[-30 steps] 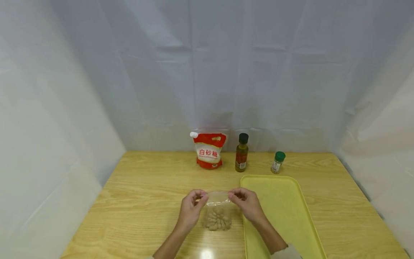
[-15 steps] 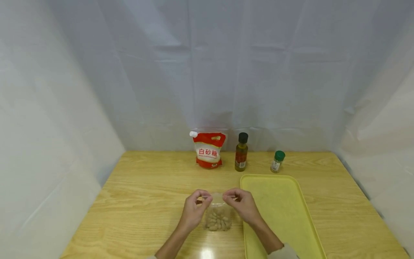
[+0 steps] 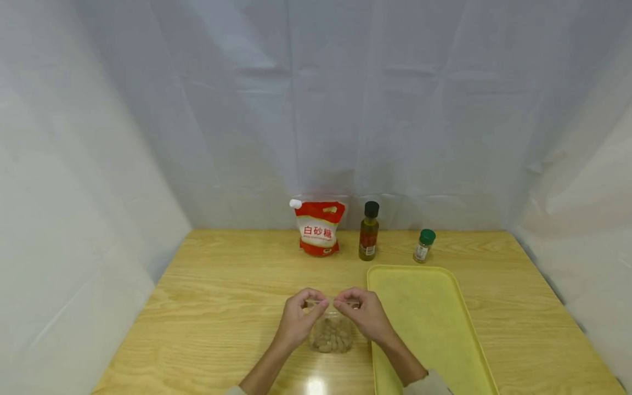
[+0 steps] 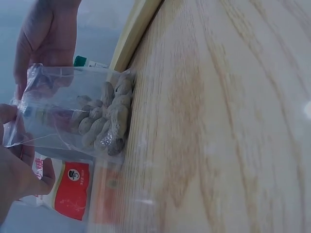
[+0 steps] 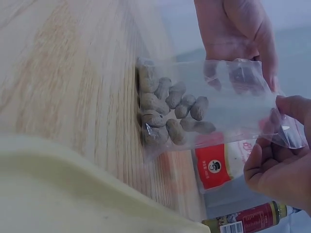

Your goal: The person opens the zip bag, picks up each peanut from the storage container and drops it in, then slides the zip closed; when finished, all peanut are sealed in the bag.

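Note:
A clear plastic bag (image 3: 332, 333) of unshelled peanuts (image 5: 177, 104) stands upright on the table, its lower end on the wood. At the bag's top edge, my left hand (image 3: 298, 318) pinches the film between thumb and fingers. The right hand (image 3: 367, 315) pinches the same edge from the other side, and the two thumbs are close together near its middle. In the left wrist view the peanuts (image 4: 107, 116) lie heaped at the bottom of the bag, with the upper part of the film above them. Whether the bag's mouth is sealed I cannot tell.
A yellow tray (image 3: 424, 318) lies just right of the bag, beneath my right forearm. Along the back of the table (image 3: 222, 285) stand a red-and-white sugar pouch (image 3: 319, 229), a dark-capped bottle (image 3: 368, 233) and a green-capped shaker (image 3: 423, 246). Pale sheets hang around the table.
Both hands have slid inward along the bag's top edge, bringing the thumbs nearer each other. The bag stays in place on the table, and the other things have not moved.

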A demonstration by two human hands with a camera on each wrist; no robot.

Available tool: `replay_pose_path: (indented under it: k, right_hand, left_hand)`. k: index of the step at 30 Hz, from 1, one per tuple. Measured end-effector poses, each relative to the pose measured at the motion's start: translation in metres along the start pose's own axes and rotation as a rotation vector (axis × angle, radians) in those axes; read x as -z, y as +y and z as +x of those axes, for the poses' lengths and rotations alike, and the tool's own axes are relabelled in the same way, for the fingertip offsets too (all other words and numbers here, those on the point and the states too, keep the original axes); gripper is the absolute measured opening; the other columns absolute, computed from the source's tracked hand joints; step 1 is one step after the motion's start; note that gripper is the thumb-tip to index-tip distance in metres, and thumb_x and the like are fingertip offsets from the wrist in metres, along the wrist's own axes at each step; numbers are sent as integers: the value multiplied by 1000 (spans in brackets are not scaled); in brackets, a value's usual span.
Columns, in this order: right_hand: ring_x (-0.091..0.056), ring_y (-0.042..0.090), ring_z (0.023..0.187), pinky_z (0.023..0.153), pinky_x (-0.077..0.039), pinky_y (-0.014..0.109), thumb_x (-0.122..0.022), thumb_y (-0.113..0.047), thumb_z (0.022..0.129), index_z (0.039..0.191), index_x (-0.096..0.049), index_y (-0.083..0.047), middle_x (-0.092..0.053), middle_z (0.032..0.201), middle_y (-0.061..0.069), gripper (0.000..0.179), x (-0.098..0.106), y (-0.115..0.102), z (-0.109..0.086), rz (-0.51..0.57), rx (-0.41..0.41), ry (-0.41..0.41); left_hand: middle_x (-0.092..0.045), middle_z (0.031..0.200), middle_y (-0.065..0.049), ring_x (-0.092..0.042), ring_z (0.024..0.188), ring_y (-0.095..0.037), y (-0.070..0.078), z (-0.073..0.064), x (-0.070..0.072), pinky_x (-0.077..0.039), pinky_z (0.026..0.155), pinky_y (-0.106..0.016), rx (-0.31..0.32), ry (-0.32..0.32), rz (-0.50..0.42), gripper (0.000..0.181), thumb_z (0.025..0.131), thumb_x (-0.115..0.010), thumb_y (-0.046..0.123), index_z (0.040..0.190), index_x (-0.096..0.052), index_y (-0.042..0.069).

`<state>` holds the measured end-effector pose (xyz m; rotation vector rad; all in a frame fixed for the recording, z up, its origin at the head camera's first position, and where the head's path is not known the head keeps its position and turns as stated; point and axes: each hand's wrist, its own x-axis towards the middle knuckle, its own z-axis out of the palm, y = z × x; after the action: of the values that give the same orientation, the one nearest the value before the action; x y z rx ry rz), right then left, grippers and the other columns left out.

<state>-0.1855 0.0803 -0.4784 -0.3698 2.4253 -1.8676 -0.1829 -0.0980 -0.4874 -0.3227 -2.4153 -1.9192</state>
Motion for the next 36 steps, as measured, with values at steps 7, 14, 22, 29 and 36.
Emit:
replay_pose_path:
  k: [7, 14, 22, 29, 36]
  right_hand:
    - [-63, 10, 81, 70, -52, 22, -67, -21, 87, 92, -69, -3, -71, 93, 13, 19, 0, -1, 2, -32, 10, -4]
    - [-61, 7, 79, 71, -51, 22, -67, -25, 87, 90, -70, -6, -71, 89, 9, 19, 5, -1, 3, -76, 48, -26]
    - [-56, 5, 71, 66, -49, 20, -69, -24, 86, 86, -70, -8, -70, 84, 4, 17, 19, 4, -3, -158, 13, -45]
    - [-58, 4, 71, 68, -51, 20, -66, -23, 88, 87, -70, -11, -71, 85, 2, 13, 33, 7, -5, -220, 73, -40]
    - [-59, 7, 73, 67, -51, 20, -65, -20, 88, 87, -68, -10, -69, 84, 2, 11, 38, 6, -6, -222, 65, -12]
  left_hand:
    - [-69, 94, -6, -59, 91, -9, 2, 2, 0, -44, 91, -38, -20, -30, 1, 11, 85, -69, 17, 91, -68, 7]
    - [-68, 94, -5, -60, 97, -20, 4, 3, 0, -42, 99, -53, -39, -63, 38, 13, 86, -68, 19, 91, -68, 7]
    - [-70, 88, 2, -62, 88, -12, 0, -3, 14, -48, 87, -34, -20, -25, 197, 11, 84, -70, 23, 86, -70, 13]
    - [-72, 83, 1, -64, 83, -8, -3, -8, 27, -52, 86, -39, -5, 60, 167, 8, 79, -74, 20, 81, -72, 14]
    - [-73, 86, -3, -67, 87, -11, -2, -8, 29, -54, 87, -33, 35, 35, 110, 14, 81, -71, 23, 86, -71, 10]
